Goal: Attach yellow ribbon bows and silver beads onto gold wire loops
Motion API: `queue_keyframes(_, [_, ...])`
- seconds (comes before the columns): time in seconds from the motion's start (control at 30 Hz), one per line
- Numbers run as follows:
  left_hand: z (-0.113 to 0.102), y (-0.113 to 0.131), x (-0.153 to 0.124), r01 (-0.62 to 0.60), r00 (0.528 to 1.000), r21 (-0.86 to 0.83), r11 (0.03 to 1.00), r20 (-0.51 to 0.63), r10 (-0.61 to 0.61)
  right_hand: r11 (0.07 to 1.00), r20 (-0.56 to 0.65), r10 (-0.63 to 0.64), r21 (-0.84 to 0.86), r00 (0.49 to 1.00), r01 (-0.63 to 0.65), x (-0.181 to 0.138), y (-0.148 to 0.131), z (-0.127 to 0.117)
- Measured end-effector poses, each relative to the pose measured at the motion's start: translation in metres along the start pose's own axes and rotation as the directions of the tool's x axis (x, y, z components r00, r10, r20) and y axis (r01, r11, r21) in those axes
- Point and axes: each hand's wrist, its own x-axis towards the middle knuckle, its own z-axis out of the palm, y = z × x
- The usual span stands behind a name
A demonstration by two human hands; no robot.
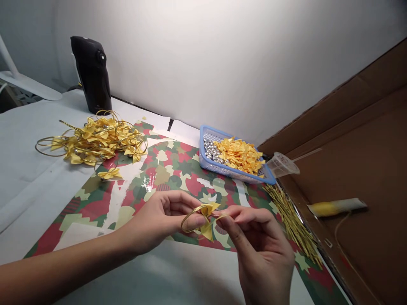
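Observation:
Just above the near edge of the patterned sheet, my left hand (159,220) is closed on a yellow ribbon bow (207,232). A gold wire loop (184,217) is attached to the bow and curves around my left thumb. My right hand (263,245) pinches a thin gold wire end beside the bow, thumb against forefinger. The fingers partly hide where wire and ribbon meet. To the left lies a pile of finished-looking yellow bows on gold wire loops (101,142); one bow (110,174) sits at its near side.
A blue basket (237,173) holds loose yellow bows (241,154) and silver beads (213,151). Beside it are a clear plastic cup (282,165) and gold wire strips (292,224). A black bottle (93,76) stands at back left. A cardboard wall (365,148) bounds the right.

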Motion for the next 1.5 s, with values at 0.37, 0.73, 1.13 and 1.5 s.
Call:
queue_keyframes(0.37, [-0.0019, -0.0033, -0.0019, -0.097, 0.988, -0.151, 0.984, 0.103, 0.113, 0.959, 0.103, 0.165, 0.217, 0.981, -0.183, 0.0056, 0.0056, -0.0024])
queue_keyframes(0.73, [-0.0005, -0.0011, -0.0023, -0.073, 0.991, -0.185, 0.98, 0.096, 0.092, 0.933, 0.135, 0.211, 0.268, 0.968, -0.241, 0.0056, 0.0056, -0.0029])
queue_keyframes(1.13, [-0.0025, -0.0034, 0.0002, -0.086, 0.983, -0.244, 0.966, 0.139, 0.122, 0.938, 0.08, 0.22, 0.258, 0.972, -0.233, 0.0057, 0.0054, 0.0006])
queue_keyframes(1.5, [-0.0016, -0.0024, -0.0019, -0.067, 0.985, -0.237, 0.969, 0.137, 0.101, 0.885, 0.167, 0.272, 0.344, 0.948, -0.314, 0.0072, 0.0074, -0.0012])
